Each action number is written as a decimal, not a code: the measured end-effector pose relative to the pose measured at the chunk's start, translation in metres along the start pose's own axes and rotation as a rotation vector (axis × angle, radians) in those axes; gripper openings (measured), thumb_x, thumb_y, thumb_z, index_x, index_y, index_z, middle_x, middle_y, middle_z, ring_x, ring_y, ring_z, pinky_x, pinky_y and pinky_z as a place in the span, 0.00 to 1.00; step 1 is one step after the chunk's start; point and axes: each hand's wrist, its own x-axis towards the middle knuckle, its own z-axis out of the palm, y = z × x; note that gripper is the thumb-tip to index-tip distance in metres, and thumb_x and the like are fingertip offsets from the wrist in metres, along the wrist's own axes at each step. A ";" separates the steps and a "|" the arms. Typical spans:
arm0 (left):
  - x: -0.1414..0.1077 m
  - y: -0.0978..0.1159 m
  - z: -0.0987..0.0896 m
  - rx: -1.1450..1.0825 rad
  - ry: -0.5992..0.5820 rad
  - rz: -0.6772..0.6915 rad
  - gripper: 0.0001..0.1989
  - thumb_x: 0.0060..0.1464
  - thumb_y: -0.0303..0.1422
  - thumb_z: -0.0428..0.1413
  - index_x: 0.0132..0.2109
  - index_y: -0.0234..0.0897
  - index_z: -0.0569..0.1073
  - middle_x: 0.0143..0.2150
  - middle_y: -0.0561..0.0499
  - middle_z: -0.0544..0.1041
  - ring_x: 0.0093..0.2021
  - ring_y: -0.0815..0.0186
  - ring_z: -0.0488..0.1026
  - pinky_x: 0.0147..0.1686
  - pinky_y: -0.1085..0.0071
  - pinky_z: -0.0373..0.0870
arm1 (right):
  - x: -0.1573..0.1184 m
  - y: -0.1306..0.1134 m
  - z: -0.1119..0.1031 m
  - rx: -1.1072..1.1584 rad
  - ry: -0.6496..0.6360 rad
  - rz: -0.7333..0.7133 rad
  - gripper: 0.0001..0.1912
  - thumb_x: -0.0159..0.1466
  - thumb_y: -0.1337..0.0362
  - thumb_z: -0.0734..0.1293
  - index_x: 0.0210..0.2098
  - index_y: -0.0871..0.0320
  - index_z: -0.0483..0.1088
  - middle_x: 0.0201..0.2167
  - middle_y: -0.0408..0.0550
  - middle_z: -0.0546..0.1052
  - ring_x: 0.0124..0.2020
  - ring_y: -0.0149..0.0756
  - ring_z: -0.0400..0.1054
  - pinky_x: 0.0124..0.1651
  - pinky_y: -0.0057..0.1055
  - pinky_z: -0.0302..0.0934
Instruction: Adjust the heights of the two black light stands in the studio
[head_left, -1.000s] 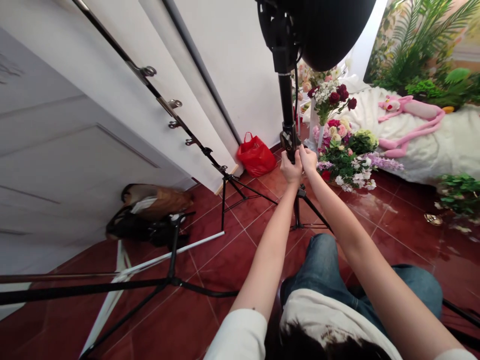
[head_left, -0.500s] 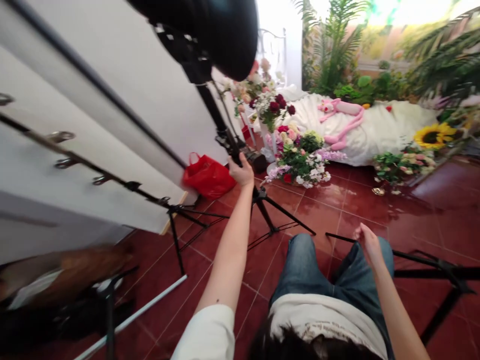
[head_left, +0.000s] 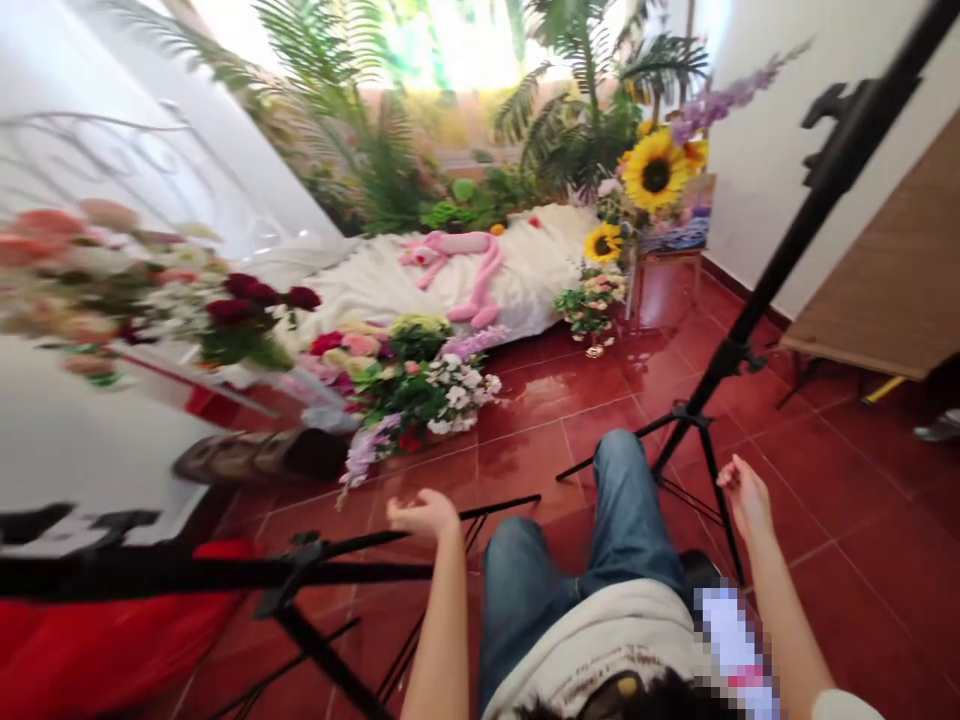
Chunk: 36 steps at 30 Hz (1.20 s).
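My left hand (head_left: 426,512) is empty, its fingers loosely bent, beside a black light stand (head_left: 352,572) that spreads its legs at the lower left. It does not appear to grip the stand. On the other side, my right hand (head_left: 744,497) is raised with fingers loosely curled and nothing visible in them. Close to it rises a second black light stand (head_left: 716,375), slanting up to the top right; hand and pole look apart. My jeans-clad knees (head_left: 630,490) are between the two stands.
Flower bunches (head_left: 427,385) line a white-draped bed (head_left: 536,285) bearing a pink plush toy (head_left: 465,245). Sunflowers (head_left: 656,172) and palm fronds rise behind. A red bag (head_left: 112,640) is at lower left, a brown board (head_left: 885,260) at right, over red floor tiles (head_left: 795,530).
My left hand has let go of the left stand's pole and drawn back. The view has swung right, bringing the right stand's pole into sight. My right hand stays raised near my right knee.
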 end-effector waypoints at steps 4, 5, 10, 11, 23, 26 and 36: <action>-0.070 0.102 0.108 -0.297 -0.336 0.110 0.11 0.57 0.31 0.49 0.48 0.37 0.64 0.49 0.41 0.76 0.50 0.60 0.78 0.54 0.59 0.73 | -0.002 -0.011 0.012 0.055 -0.034 -0.036 0.25 0.46 0.45 0.77 0.20 0.58 0.65 0.18 0.38 0.66 0.22 0.24 0.60 0.28 0.24 0.61; -0.090 0.135 0.129 -0.414 -0.494 0.175 0.11 0.58 0.33 0.50 0.48 0.36 0.65 0.48 0.41 0.77 0.48 0.62 0.78 0.54 0.60 0.73 | -0.004 -0.012 0.014 0.057 -0.050 -0.049 0.25 0.48 0.45 0.76 0.20 0.58 0.65 0.18 0.38 0.66 0.22 0.25 0.60 0.28 0.24 0.61; -0.209 0.303 0.179 -0.816 -1.096 0.454 0.14 0.59 0.37 0.56 0.50 0.37 0.66 0.47 0.43 0.78 0.50 0.65 0.76 0.54 0.65 0.70 | -0.013 -0.012 0.019 0.067 -0.129 -0.041 0.25 0.52 0.44 0.74 0.20 0.57 0.64 0.18 0.39 0.66 0.22 0.27 0.60 0.29 0.27 0.60; -0.234 0.331 0.180 -0.886 -1.173 0.463 0.16 0.58 0.39 0.57 0.51 0.38 0.66 0.50 0.43 0.77 0.51 0.65 0.76 0.54 0.66 0.70 | -0.015 -0.012 0.020 0.079 -0.128 -0.031 0.25 0.51 0.43 0.74 0.20 0.57 0.64 0.18 0.39 0.65 0.22 0.27 0.60 0.28 0.26 0.59; -0.309 0.389 0.182 -0.803 -1.334 0.595 0.13 0.62 0.44 0.54 0.41 0.39 0.64 0.26 0.60 0.66 0.24 0.75 0.65 0.30 0.75 0.63 | -0.003 -0.035 0.048 0.237 -0.219 0.036 0.24 0.52 0.47 0.75 0.20 0.56 0.63 0.17 0.38 0.62 0.21 0.26 0.56 0.27 0.27 0.57; -0.310 0.391 0.175 -0.766 -1.324 0.562 0.14 0.61 0.45 0.54 0.41 0.39 0.64 0.25 0.60 0.65 0.24 0.75 0.65 0.29 0.76 0.64 | 0.023 -0.071 0.067 0.398 -0.370 0.133 0.25 0.56 0.43 0.71 0.20 0.55 0.61 0.16 0.36 0.57 0.19 0.27 0.52 0.25 0.27 0.55; -0.311 0.391 0.176 -0.740 -1.300 0.606 0.14 0.62 0.45 0.54 0.41 0.39 0.65 0.29 0.58 0.68 0.29 0.74 0.68 0.33 0.75 0.66 | 0.089 -0.131 0.088 0.605 -0.688 0.082 0.22 0.66 0.54 0.67 0.20 0.55 0.59 0.11 0.32 0.56 0.15 0.26 0.43 0.21 0.22 0.48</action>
